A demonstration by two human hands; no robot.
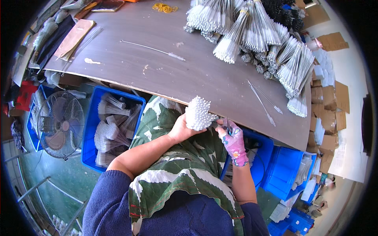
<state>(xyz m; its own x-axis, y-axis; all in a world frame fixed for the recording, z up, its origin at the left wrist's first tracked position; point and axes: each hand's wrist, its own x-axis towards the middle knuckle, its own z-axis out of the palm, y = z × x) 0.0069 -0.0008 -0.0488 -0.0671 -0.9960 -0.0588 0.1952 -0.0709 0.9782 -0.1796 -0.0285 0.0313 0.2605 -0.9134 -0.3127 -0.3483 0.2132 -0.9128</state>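
Observation:
A bundle of thin wire brushes with white bristle heads is gripped in my left hand, over my lap at the table's front edge. The white ends point up toward me. Just right of the bundle is my right hand, in a pink flowered glove, its fingers closed round a small dark metal hand tool. The tool's tip is close to the bundle's side; whether they touch I cannot tell. Single wire brushes lie on the table, one toward the far middle and a pair on the right.
Bundles of wire brushes are piled on the table's far right. Yellow rubber bands lie at the back. A blue crate of bundles and a fan stand left; more blue crates are right. Cardboard boxes line the wall.

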